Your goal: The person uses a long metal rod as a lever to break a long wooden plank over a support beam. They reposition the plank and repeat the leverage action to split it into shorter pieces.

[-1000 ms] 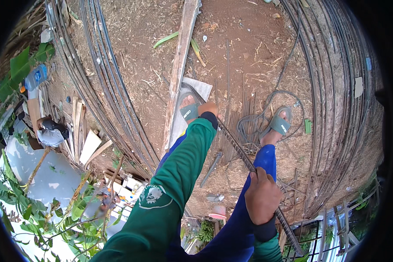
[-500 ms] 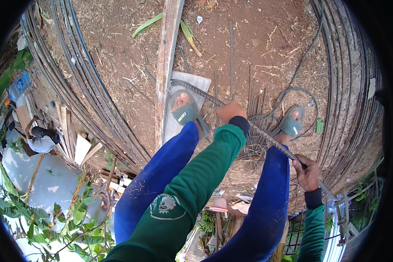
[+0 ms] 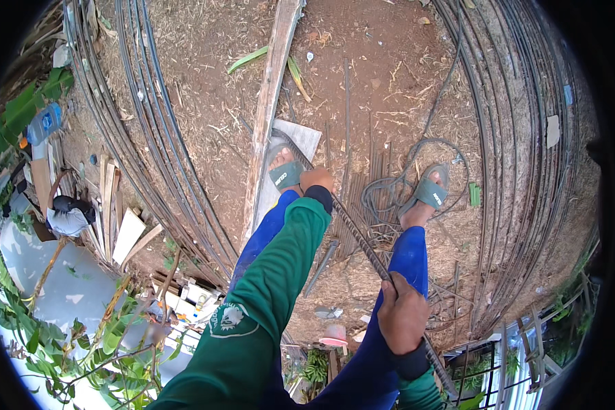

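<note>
A dark ribbed steel rod (image 3: 363, 244) slants across from the grey slab (image 3: 303, 135) down to the lower right. My left hand (image 3: 318, 180) is closed round it, just beside my left sandal (image 3: 285, 174). Farther down the rod, in front of my right shin, my right hand (image 3: 403, 316) grips it with the thumb along the top. The rod's far end lies over the slab near the wooden beam (image 3: 272, 82); its near end passes beside my right forearm. My right sandal (image 3: 430, 193) rests on the dirt.
Long bundled rods curve along the left (image 3: 160, 137) and right (image 3: 506, 137). A looped dark cable (image 3: 383, 195) and shorter rods (image 3: 348, 239) lie between my feet. Wood offcuts (image 3: 126, 236) and what looks like a person in white (image 3: 68, 222) are at far left. A pinkish bucket (image 3: 333, 335) stands nearby.
Both hands have shifted left with the rod, my right one also drawing closer to me. The rod now slopes more steeply, and the whole view has moved slightly.
</note>
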Demonstrator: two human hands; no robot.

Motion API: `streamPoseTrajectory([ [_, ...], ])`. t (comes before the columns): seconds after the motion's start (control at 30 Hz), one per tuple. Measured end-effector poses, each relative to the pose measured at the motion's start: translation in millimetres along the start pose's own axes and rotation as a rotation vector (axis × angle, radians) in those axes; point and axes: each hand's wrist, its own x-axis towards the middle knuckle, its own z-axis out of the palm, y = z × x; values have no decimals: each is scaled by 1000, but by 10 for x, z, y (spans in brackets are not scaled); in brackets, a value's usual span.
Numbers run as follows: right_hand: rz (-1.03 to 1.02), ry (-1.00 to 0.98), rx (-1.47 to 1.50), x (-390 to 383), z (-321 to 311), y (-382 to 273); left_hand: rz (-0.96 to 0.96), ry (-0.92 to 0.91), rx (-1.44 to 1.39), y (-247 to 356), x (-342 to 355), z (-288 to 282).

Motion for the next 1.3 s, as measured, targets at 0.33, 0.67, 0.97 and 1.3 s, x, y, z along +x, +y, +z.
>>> streamPoseTrajectory([
  [0.33,49,56,2,-292,110,-497,-265,43,-132,212,-337,-65],
  [0.67,144,-3,7,777,-34,472,-377,433,146,699,-131,677],
  [0.97,51,-70,10,1661,319,1447,-520,812,-98,962,-86,1133],
  [1.3,-98,-59,89,1644,311,1574,-573,788,-158,1030,-76,1108],
])
